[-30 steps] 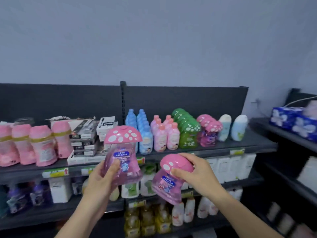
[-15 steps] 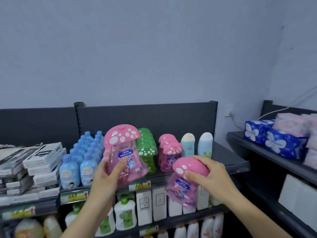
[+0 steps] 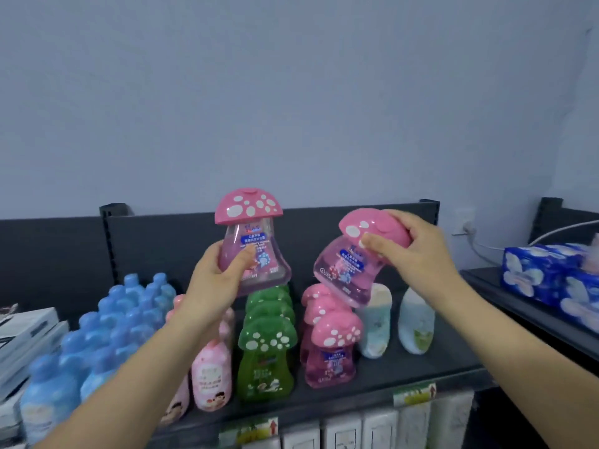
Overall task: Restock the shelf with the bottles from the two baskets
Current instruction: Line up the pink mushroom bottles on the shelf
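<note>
My left hand [image 3: 216,280] grips the body of an upright pink mushroom-cap bottle [image 3: 251,241], held above the row of green mushroom bottles [image 3: 265,351]. My right hand [image 3: 411,254] grips the cap of a second pink mushroom bottle [image 3: 343,270], tilted to the left above the back of the pink mushroom row [image 3: 330,348]. Both bottles hang in the air over the dark top shelf [image 3: 431,364]. No basket is in view.
Blue bottles [image 3: 107,335] and pale pink bottles [image 3: 210,374] fill the shelf's left part. Two pale tottle bottles [image 3: 416,322] stand right of the pink row. Boxes [image 3: 22,335] lie at far left. Blue tissue packs [image 3: 551,273] sit on the right-hand shelf. White cartons [image 3: 379,429] stand below.
Both hands have risen with their bottles to above the top shelf's rows. The view has moved closer and to the right; the right bottle now hangs over the pink row.
</note>
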Motion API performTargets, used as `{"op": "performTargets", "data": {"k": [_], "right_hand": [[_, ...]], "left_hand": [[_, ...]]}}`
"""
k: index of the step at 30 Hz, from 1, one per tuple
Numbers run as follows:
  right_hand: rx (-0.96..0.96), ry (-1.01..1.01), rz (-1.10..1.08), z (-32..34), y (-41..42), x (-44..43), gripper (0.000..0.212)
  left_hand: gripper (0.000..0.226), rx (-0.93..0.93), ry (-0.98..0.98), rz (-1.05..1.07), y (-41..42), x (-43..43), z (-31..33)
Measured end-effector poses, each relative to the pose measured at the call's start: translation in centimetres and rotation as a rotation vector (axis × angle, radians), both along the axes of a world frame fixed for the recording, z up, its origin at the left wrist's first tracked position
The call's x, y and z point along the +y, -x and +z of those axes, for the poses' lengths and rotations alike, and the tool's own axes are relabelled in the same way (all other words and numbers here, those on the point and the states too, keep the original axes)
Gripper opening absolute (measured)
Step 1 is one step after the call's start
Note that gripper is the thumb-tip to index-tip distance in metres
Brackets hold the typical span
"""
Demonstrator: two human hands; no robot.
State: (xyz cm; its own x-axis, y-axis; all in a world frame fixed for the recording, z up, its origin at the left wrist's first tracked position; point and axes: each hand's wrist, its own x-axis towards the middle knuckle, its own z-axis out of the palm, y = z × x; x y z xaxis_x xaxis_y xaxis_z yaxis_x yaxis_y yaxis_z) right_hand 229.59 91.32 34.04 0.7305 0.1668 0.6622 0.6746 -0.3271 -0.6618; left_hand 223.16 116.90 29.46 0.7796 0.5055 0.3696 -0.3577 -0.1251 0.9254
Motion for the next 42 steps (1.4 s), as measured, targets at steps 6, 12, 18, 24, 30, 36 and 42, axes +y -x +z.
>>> {"op": "performTargets", "data": {"k": [6, 12, 18, 24, 30, 36, 42], "right_hand": [[0.045, 0.07, -0.024, 2.0, -9.7, 4.0, 0.043], [0.124, 0.294, -0.027, 0.6, -17.3, 6.4, 0.043], [0.233, 0.689, 0.079, -2.7, -22.9, 8.4, 0.043], [0.263, 0.913, 0.248, -6.2, -26.7, 10.0, 0.047], [0.222, 1.02, 0.417, -9.0, -28.8, 10.4, 0.048], [0.389, 1.005, 0.597, -8.6, -29.5, 10.2, 0.046], [0.482, 0.989, 0.606, -8.5, -29.3, 10.7, 0.028]], "left_hand": [[0.031, 0.049, -0.05, -0.021, -8.9, 3.2, 1.8], [0.041, 0.173, -0.129, -0.065, -14.0, 5.8, 0.6], [0.042, 0.229, -0.12, -0.061, -15.9, 6.3, -1.2], [0.039, 0.237, -0.098, -0.024, -16.8, 6.1, -2.3], [0.041, 0.236, -0.081, 0.019, -17.4, 5.9, -3.3], [0.038, 0.236, -0.082, 0.04, -17.4, 5.6, -3.5], [0.037, 0.223, -0.081, 0.047, -17.4, 5.6, -3.4]]}}
